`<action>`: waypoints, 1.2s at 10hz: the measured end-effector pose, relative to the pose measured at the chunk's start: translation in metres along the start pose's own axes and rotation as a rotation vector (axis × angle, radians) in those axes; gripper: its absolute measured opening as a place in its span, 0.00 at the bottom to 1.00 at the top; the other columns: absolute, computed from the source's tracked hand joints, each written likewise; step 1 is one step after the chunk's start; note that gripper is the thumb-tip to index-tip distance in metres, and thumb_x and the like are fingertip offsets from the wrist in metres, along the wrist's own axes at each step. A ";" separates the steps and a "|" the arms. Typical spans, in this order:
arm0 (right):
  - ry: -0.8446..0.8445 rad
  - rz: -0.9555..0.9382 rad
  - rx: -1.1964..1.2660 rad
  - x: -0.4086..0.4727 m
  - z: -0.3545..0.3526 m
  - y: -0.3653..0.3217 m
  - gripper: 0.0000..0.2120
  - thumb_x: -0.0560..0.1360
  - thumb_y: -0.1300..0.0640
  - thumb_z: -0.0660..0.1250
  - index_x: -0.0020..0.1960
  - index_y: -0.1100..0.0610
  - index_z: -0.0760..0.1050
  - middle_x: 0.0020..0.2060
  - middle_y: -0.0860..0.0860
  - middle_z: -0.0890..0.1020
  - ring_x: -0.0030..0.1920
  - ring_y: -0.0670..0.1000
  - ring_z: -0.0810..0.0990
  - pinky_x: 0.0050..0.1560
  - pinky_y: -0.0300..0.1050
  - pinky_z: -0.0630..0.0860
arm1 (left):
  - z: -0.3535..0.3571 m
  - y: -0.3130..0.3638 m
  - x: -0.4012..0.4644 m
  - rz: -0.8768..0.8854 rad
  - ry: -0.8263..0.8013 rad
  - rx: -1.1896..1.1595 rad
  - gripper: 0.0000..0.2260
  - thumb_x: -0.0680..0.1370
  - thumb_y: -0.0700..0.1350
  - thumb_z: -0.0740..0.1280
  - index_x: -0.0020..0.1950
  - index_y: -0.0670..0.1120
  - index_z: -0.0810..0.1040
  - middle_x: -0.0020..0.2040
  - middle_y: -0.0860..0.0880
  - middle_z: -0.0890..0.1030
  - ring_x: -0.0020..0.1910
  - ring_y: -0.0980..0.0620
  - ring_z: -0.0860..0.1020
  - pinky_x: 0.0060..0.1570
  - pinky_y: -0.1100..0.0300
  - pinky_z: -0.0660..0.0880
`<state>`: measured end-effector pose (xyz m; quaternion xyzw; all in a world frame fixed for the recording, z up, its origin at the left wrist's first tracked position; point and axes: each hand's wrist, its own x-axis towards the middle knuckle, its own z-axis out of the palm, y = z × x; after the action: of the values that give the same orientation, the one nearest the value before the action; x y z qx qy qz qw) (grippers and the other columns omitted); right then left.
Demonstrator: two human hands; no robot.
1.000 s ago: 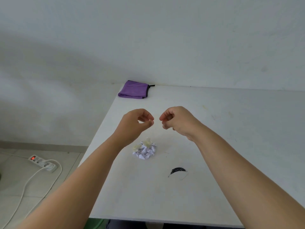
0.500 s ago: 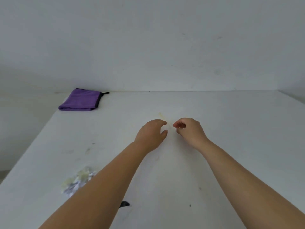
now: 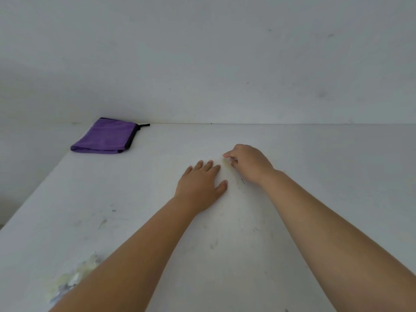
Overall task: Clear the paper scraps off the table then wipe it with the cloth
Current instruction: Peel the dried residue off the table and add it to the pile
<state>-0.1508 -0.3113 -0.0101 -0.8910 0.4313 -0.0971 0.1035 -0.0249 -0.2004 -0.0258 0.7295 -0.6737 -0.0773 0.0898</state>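
Observation:
My left hand (image 3: 200, 183) lies flat on the white table (image 3: 315, 176), fingers straight, palm down. Just right of it my right hand (image 3: 249, 164) has its fingers curled, with index and thumb pinching the far end of a small pale yellowish paper scrap (image 3: 225, 164) that lies on the table between the two hands. A folded purple cloth (image 3: 105, 136) with a black edge sits at the far left corner, well away from both hands. A pile of crumpled white and yellowish scraps (image 3: 72, 278) lies near the front left, partly hidden by my left forearm.
The table's left edge (image 3: 33, 190) runs diagonally from the cloth toward me. A white wall (image 3: 225, 64) stands directly behind the table. Faint dark smudges and marks (image 3: 213, 245) dot the surface near my forearms.
The view has swung right and forward, away from the scrap pile. Both hands reached farther across the table; the left one flattened onto the surface and the right one closed on a pale scrap.

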 end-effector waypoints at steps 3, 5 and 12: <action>0.090 0.005 -0.032 0.011 0.004 0.000 0.09 0.77 0.59 0.62 0.50 0.49 0.80 0.47 0.49 0.78 0.52 0.51 0.75 0.54 0.45 0.60 | -0.008 0.001 0.001 -0.010 0.002 -0.003 0.26 0.79 0.60 0.53 0.76 0.53 0.58 0.77 0.53 0.56 0.76 0.52 0.53 0.72 0.55 0.56; -0.027 0.076 -0.036 0.018 0.000 -0.005 0.10 0.75 0.62 0.62 0.47 0.48 0.77 0.48 0.48 0.72 0.54 0.51 0.70 0.49 0.48 0.54 | -0.010 0.002 0.000 -0.013 -0.001 -0.010 0.26 0.79 0.60 0.53 0.75 0.53 0.59 0.77 0.54 0.56 0.76 0.52 0.53 0.71 0.55 0.57; -0.001 0.035 -0.051 0.014 0.001 -0.004 0.09 0.75 0.61 0.63 0.44 0.48 0.77 0.50 0.45 0.70 0.56 0.49 0.66 0.49 0.47 0.51 | -0.013 0.001 -0.001 -0.013 -0.031 -0.013 0.26 0.79 0.60 0.53 0.76 0.53 0.58 0.77 0.54 0.56 0.76 0.52 0.53 0.71 0.54 0.57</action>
<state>-0.1391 -0.3197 -0.0088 -0.8856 0.4492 -0.0837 0.0830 -0.0230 -0.1991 -0.0128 0.7320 -0.6696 -0.0937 0.0837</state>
